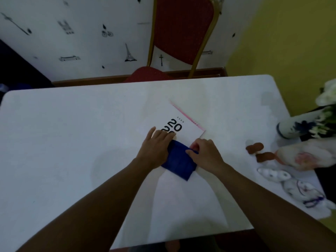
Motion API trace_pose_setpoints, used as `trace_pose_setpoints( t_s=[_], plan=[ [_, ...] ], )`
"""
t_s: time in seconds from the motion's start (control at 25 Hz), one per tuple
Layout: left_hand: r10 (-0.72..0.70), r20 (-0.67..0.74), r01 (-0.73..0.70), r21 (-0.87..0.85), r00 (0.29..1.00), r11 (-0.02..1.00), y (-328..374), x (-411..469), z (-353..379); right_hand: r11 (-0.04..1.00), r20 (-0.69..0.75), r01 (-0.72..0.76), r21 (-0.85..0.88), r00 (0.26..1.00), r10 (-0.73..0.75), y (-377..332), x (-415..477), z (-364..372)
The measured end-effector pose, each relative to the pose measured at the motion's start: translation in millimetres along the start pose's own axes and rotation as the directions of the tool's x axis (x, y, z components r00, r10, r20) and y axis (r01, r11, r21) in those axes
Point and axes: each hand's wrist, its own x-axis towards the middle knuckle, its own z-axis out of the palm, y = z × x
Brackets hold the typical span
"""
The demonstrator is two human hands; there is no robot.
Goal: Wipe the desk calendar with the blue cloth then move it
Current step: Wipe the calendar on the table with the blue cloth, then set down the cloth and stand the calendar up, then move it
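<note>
A white desk calendar (183,118) with large black numerals and a pink spiral edge lies flat near the middle of the white table (72,142). A folded blue cloth (179,164) rests at the calendar's near edge. My left hand (154,148) lies flat, fingers together, pressing on the cloth's left side and the calendar's lower part, covering some numerals. My right hand (205,151) pinches the cloth's right upper corner between thumb and fingers.
A red chair (181,31) stands behind the table's far edge. On the right side sit a blue-and-white vase with white flowers (300,127), a white stuffed toy with brown feet (305,157) and small white figurines (298,186).
</note>
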Motion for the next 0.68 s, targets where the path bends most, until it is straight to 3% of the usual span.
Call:
trace_pose_setpoints(
  t_s=[0.12, 0.2, 0.32, 0.44, 0.52, 0.56, 0.68],
  plan=[
    [0.015, -0.038, -0.009, 0.163, 0.999, 0.987, 0.3, -8.2, -8.8, 0.984, 0.123, -0.003, 0.179, 0.992, -0.019, -1.3, -8.2, -6.5],
    [0.033, -0.008, -0.032, 0.094, 0.999, 0.995, -2.4, -18.1, -15.5, 0.976, 0.167, 0.046, 0.213, 0.983, -0.082, -3.6, -18.5, -10.0],
    [-0.025, 0.122, 0.04, -0.122, 0.992, 0.992, -1.4, -39.9, -29.4, 0.957, 0.035, 0.248, 0.15, 0.966, -0.256, -9.1, -35.2, -15.9],
    [-0.024, 0.0, 0.024, -0.152, 1.0, 0.988, 3.7, -66.3, -35.7, 0.897, -0.152, 0.435, 0.08, 0.894, -0.421, -15.9, -57.1, -23.7],
    [-0.01, -0.116, -0.013, -0.196, 0.993, 0.981, 11.6, -87.8, -30.8, 0.85, -0.213, 0.525, -0.027, 0.828, -0.519, -12.2, -80.0, -19.5],
    [0.012, -0.108, -0.034, -0.209, 0.994, 0.977, 16.3, -100.1, -23.2, 0.819, -0.211, 0.564, -0.103, 0.792, -0.572, -4.5, -92.9, -12.3],
    [0.086, 0.152, -0.062, -0.16, 0.985, 0.985, 32.4, -146.1, 13.6, 0.736, 0.012, 0.639, -0.224, 0.757, -0.654, 26.1, -135.8, 18.5]
  ],
)
